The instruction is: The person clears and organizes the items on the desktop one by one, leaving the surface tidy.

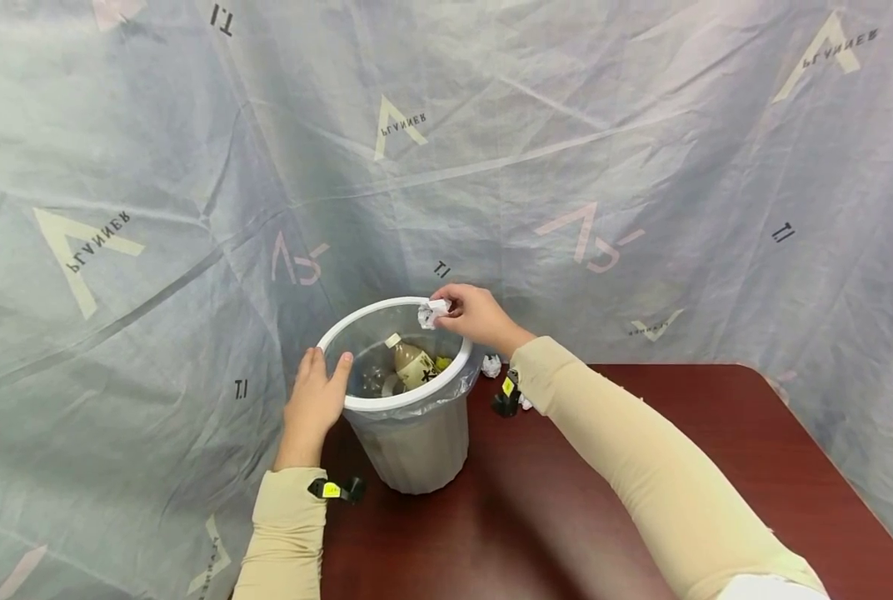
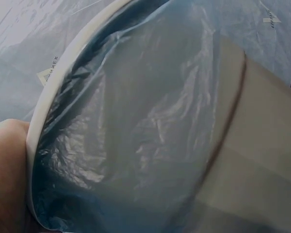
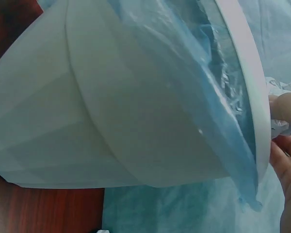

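A pale trash bin [image 1: 424, 450] with a white rim [image 1: 394, 404] stands on the table, lined with a translucent bluish bag [image 2: 136, 111]. My left hand [image 1: 317, 404] holds the rim on the left side, thumb over the opening and fingers along the outside. Above the rim's far right part, my right hand [image 1: 476, 315] pinches a crumpled paper ball [image 1: 433, 313] between thumb and fingers. In the right wrist view, the same paper ball [image 3: 279, 87] shows just past the rim. Inside the bin lie a bottle [image 1: 414, 365] with a white cap and a small yellow item [image 1: 442, 363].
Another crumpled paper ball [image 1: 491, 365] lies on the dark red table [image 1: 566, 500] behind the bin's right side. A further white scrap [image 1: 525, 402] is partly hidden by the right wrist. Grey printed sheeting [image 1: 446, 183] hangs close behind and left of the bin.
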Demonstrator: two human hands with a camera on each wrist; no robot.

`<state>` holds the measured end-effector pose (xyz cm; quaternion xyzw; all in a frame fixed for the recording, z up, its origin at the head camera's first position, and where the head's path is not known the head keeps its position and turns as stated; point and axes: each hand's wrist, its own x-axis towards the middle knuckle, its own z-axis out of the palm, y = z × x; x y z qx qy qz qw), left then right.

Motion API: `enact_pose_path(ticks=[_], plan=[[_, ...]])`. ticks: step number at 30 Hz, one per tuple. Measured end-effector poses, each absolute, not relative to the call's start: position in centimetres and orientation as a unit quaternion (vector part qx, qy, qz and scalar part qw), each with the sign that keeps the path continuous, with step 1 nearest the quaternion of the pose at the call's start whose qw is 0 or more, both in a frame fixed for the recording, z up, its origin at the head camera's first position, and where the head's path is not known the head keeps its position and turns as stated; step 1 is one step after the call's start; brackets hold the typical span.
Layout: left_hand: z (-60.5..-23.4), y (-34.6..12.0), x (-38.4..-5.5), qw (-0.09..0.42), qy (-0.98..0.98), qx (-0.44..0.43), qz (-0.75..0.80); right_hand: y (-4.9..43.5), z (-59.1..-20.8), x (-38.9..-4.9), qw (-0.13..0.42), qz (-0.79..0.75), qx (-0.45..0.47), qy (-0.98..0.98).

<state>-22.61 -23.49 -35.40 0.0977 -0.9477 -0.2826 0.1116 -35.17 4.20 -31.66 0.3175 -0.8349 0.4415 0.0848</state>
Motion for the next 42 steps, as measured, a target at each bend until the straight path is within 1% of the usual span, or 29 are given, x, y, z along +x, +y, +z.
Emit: enact_pose_path(ticks=[5,8,16,24,28,34,42], plan=[[-35.5,-23.4,-22.6,0.120,-0.947,0.097,-0.282,4.2,-31.8,-35.1,0.070,0.437,0.322,-0.837],[-35.5,-23.4,-22.6,0.123,-0.947,0.096,-0.281,4.5,-31.8,-35.3,0.072,0.448,0.317,-0.833],[-35.5,-23.5,-22.7,0.127,-0.948,0.093,-0.276,7.2,-31.9,-37.0,0.125,0.490,0.288,-0.814],[-35.6,-23.4,-22.6,0.114,-0.949,0.096,-0.277,11.6,-33.4,-38.7,0.147,0.481,0.246,-0.828],[-35.4,-23.4,-22.7,0.119,-0.949,0.096,-0.277,13.4,-34.3,-39.7,0.158,0.483,0.229,-0.830],[-35.2,-23.2,-22.6,0.126,-0.947,0.098,-0.278,15.8,-36.4,-40.4,0.144,0.485,0.206,-0.837],[-35.5,-23.3,-22.7,0.132,-0.948,0.100,-0.273,18.3,-41.0,-41.0,0.092,0.487,0.177,-0.850]])
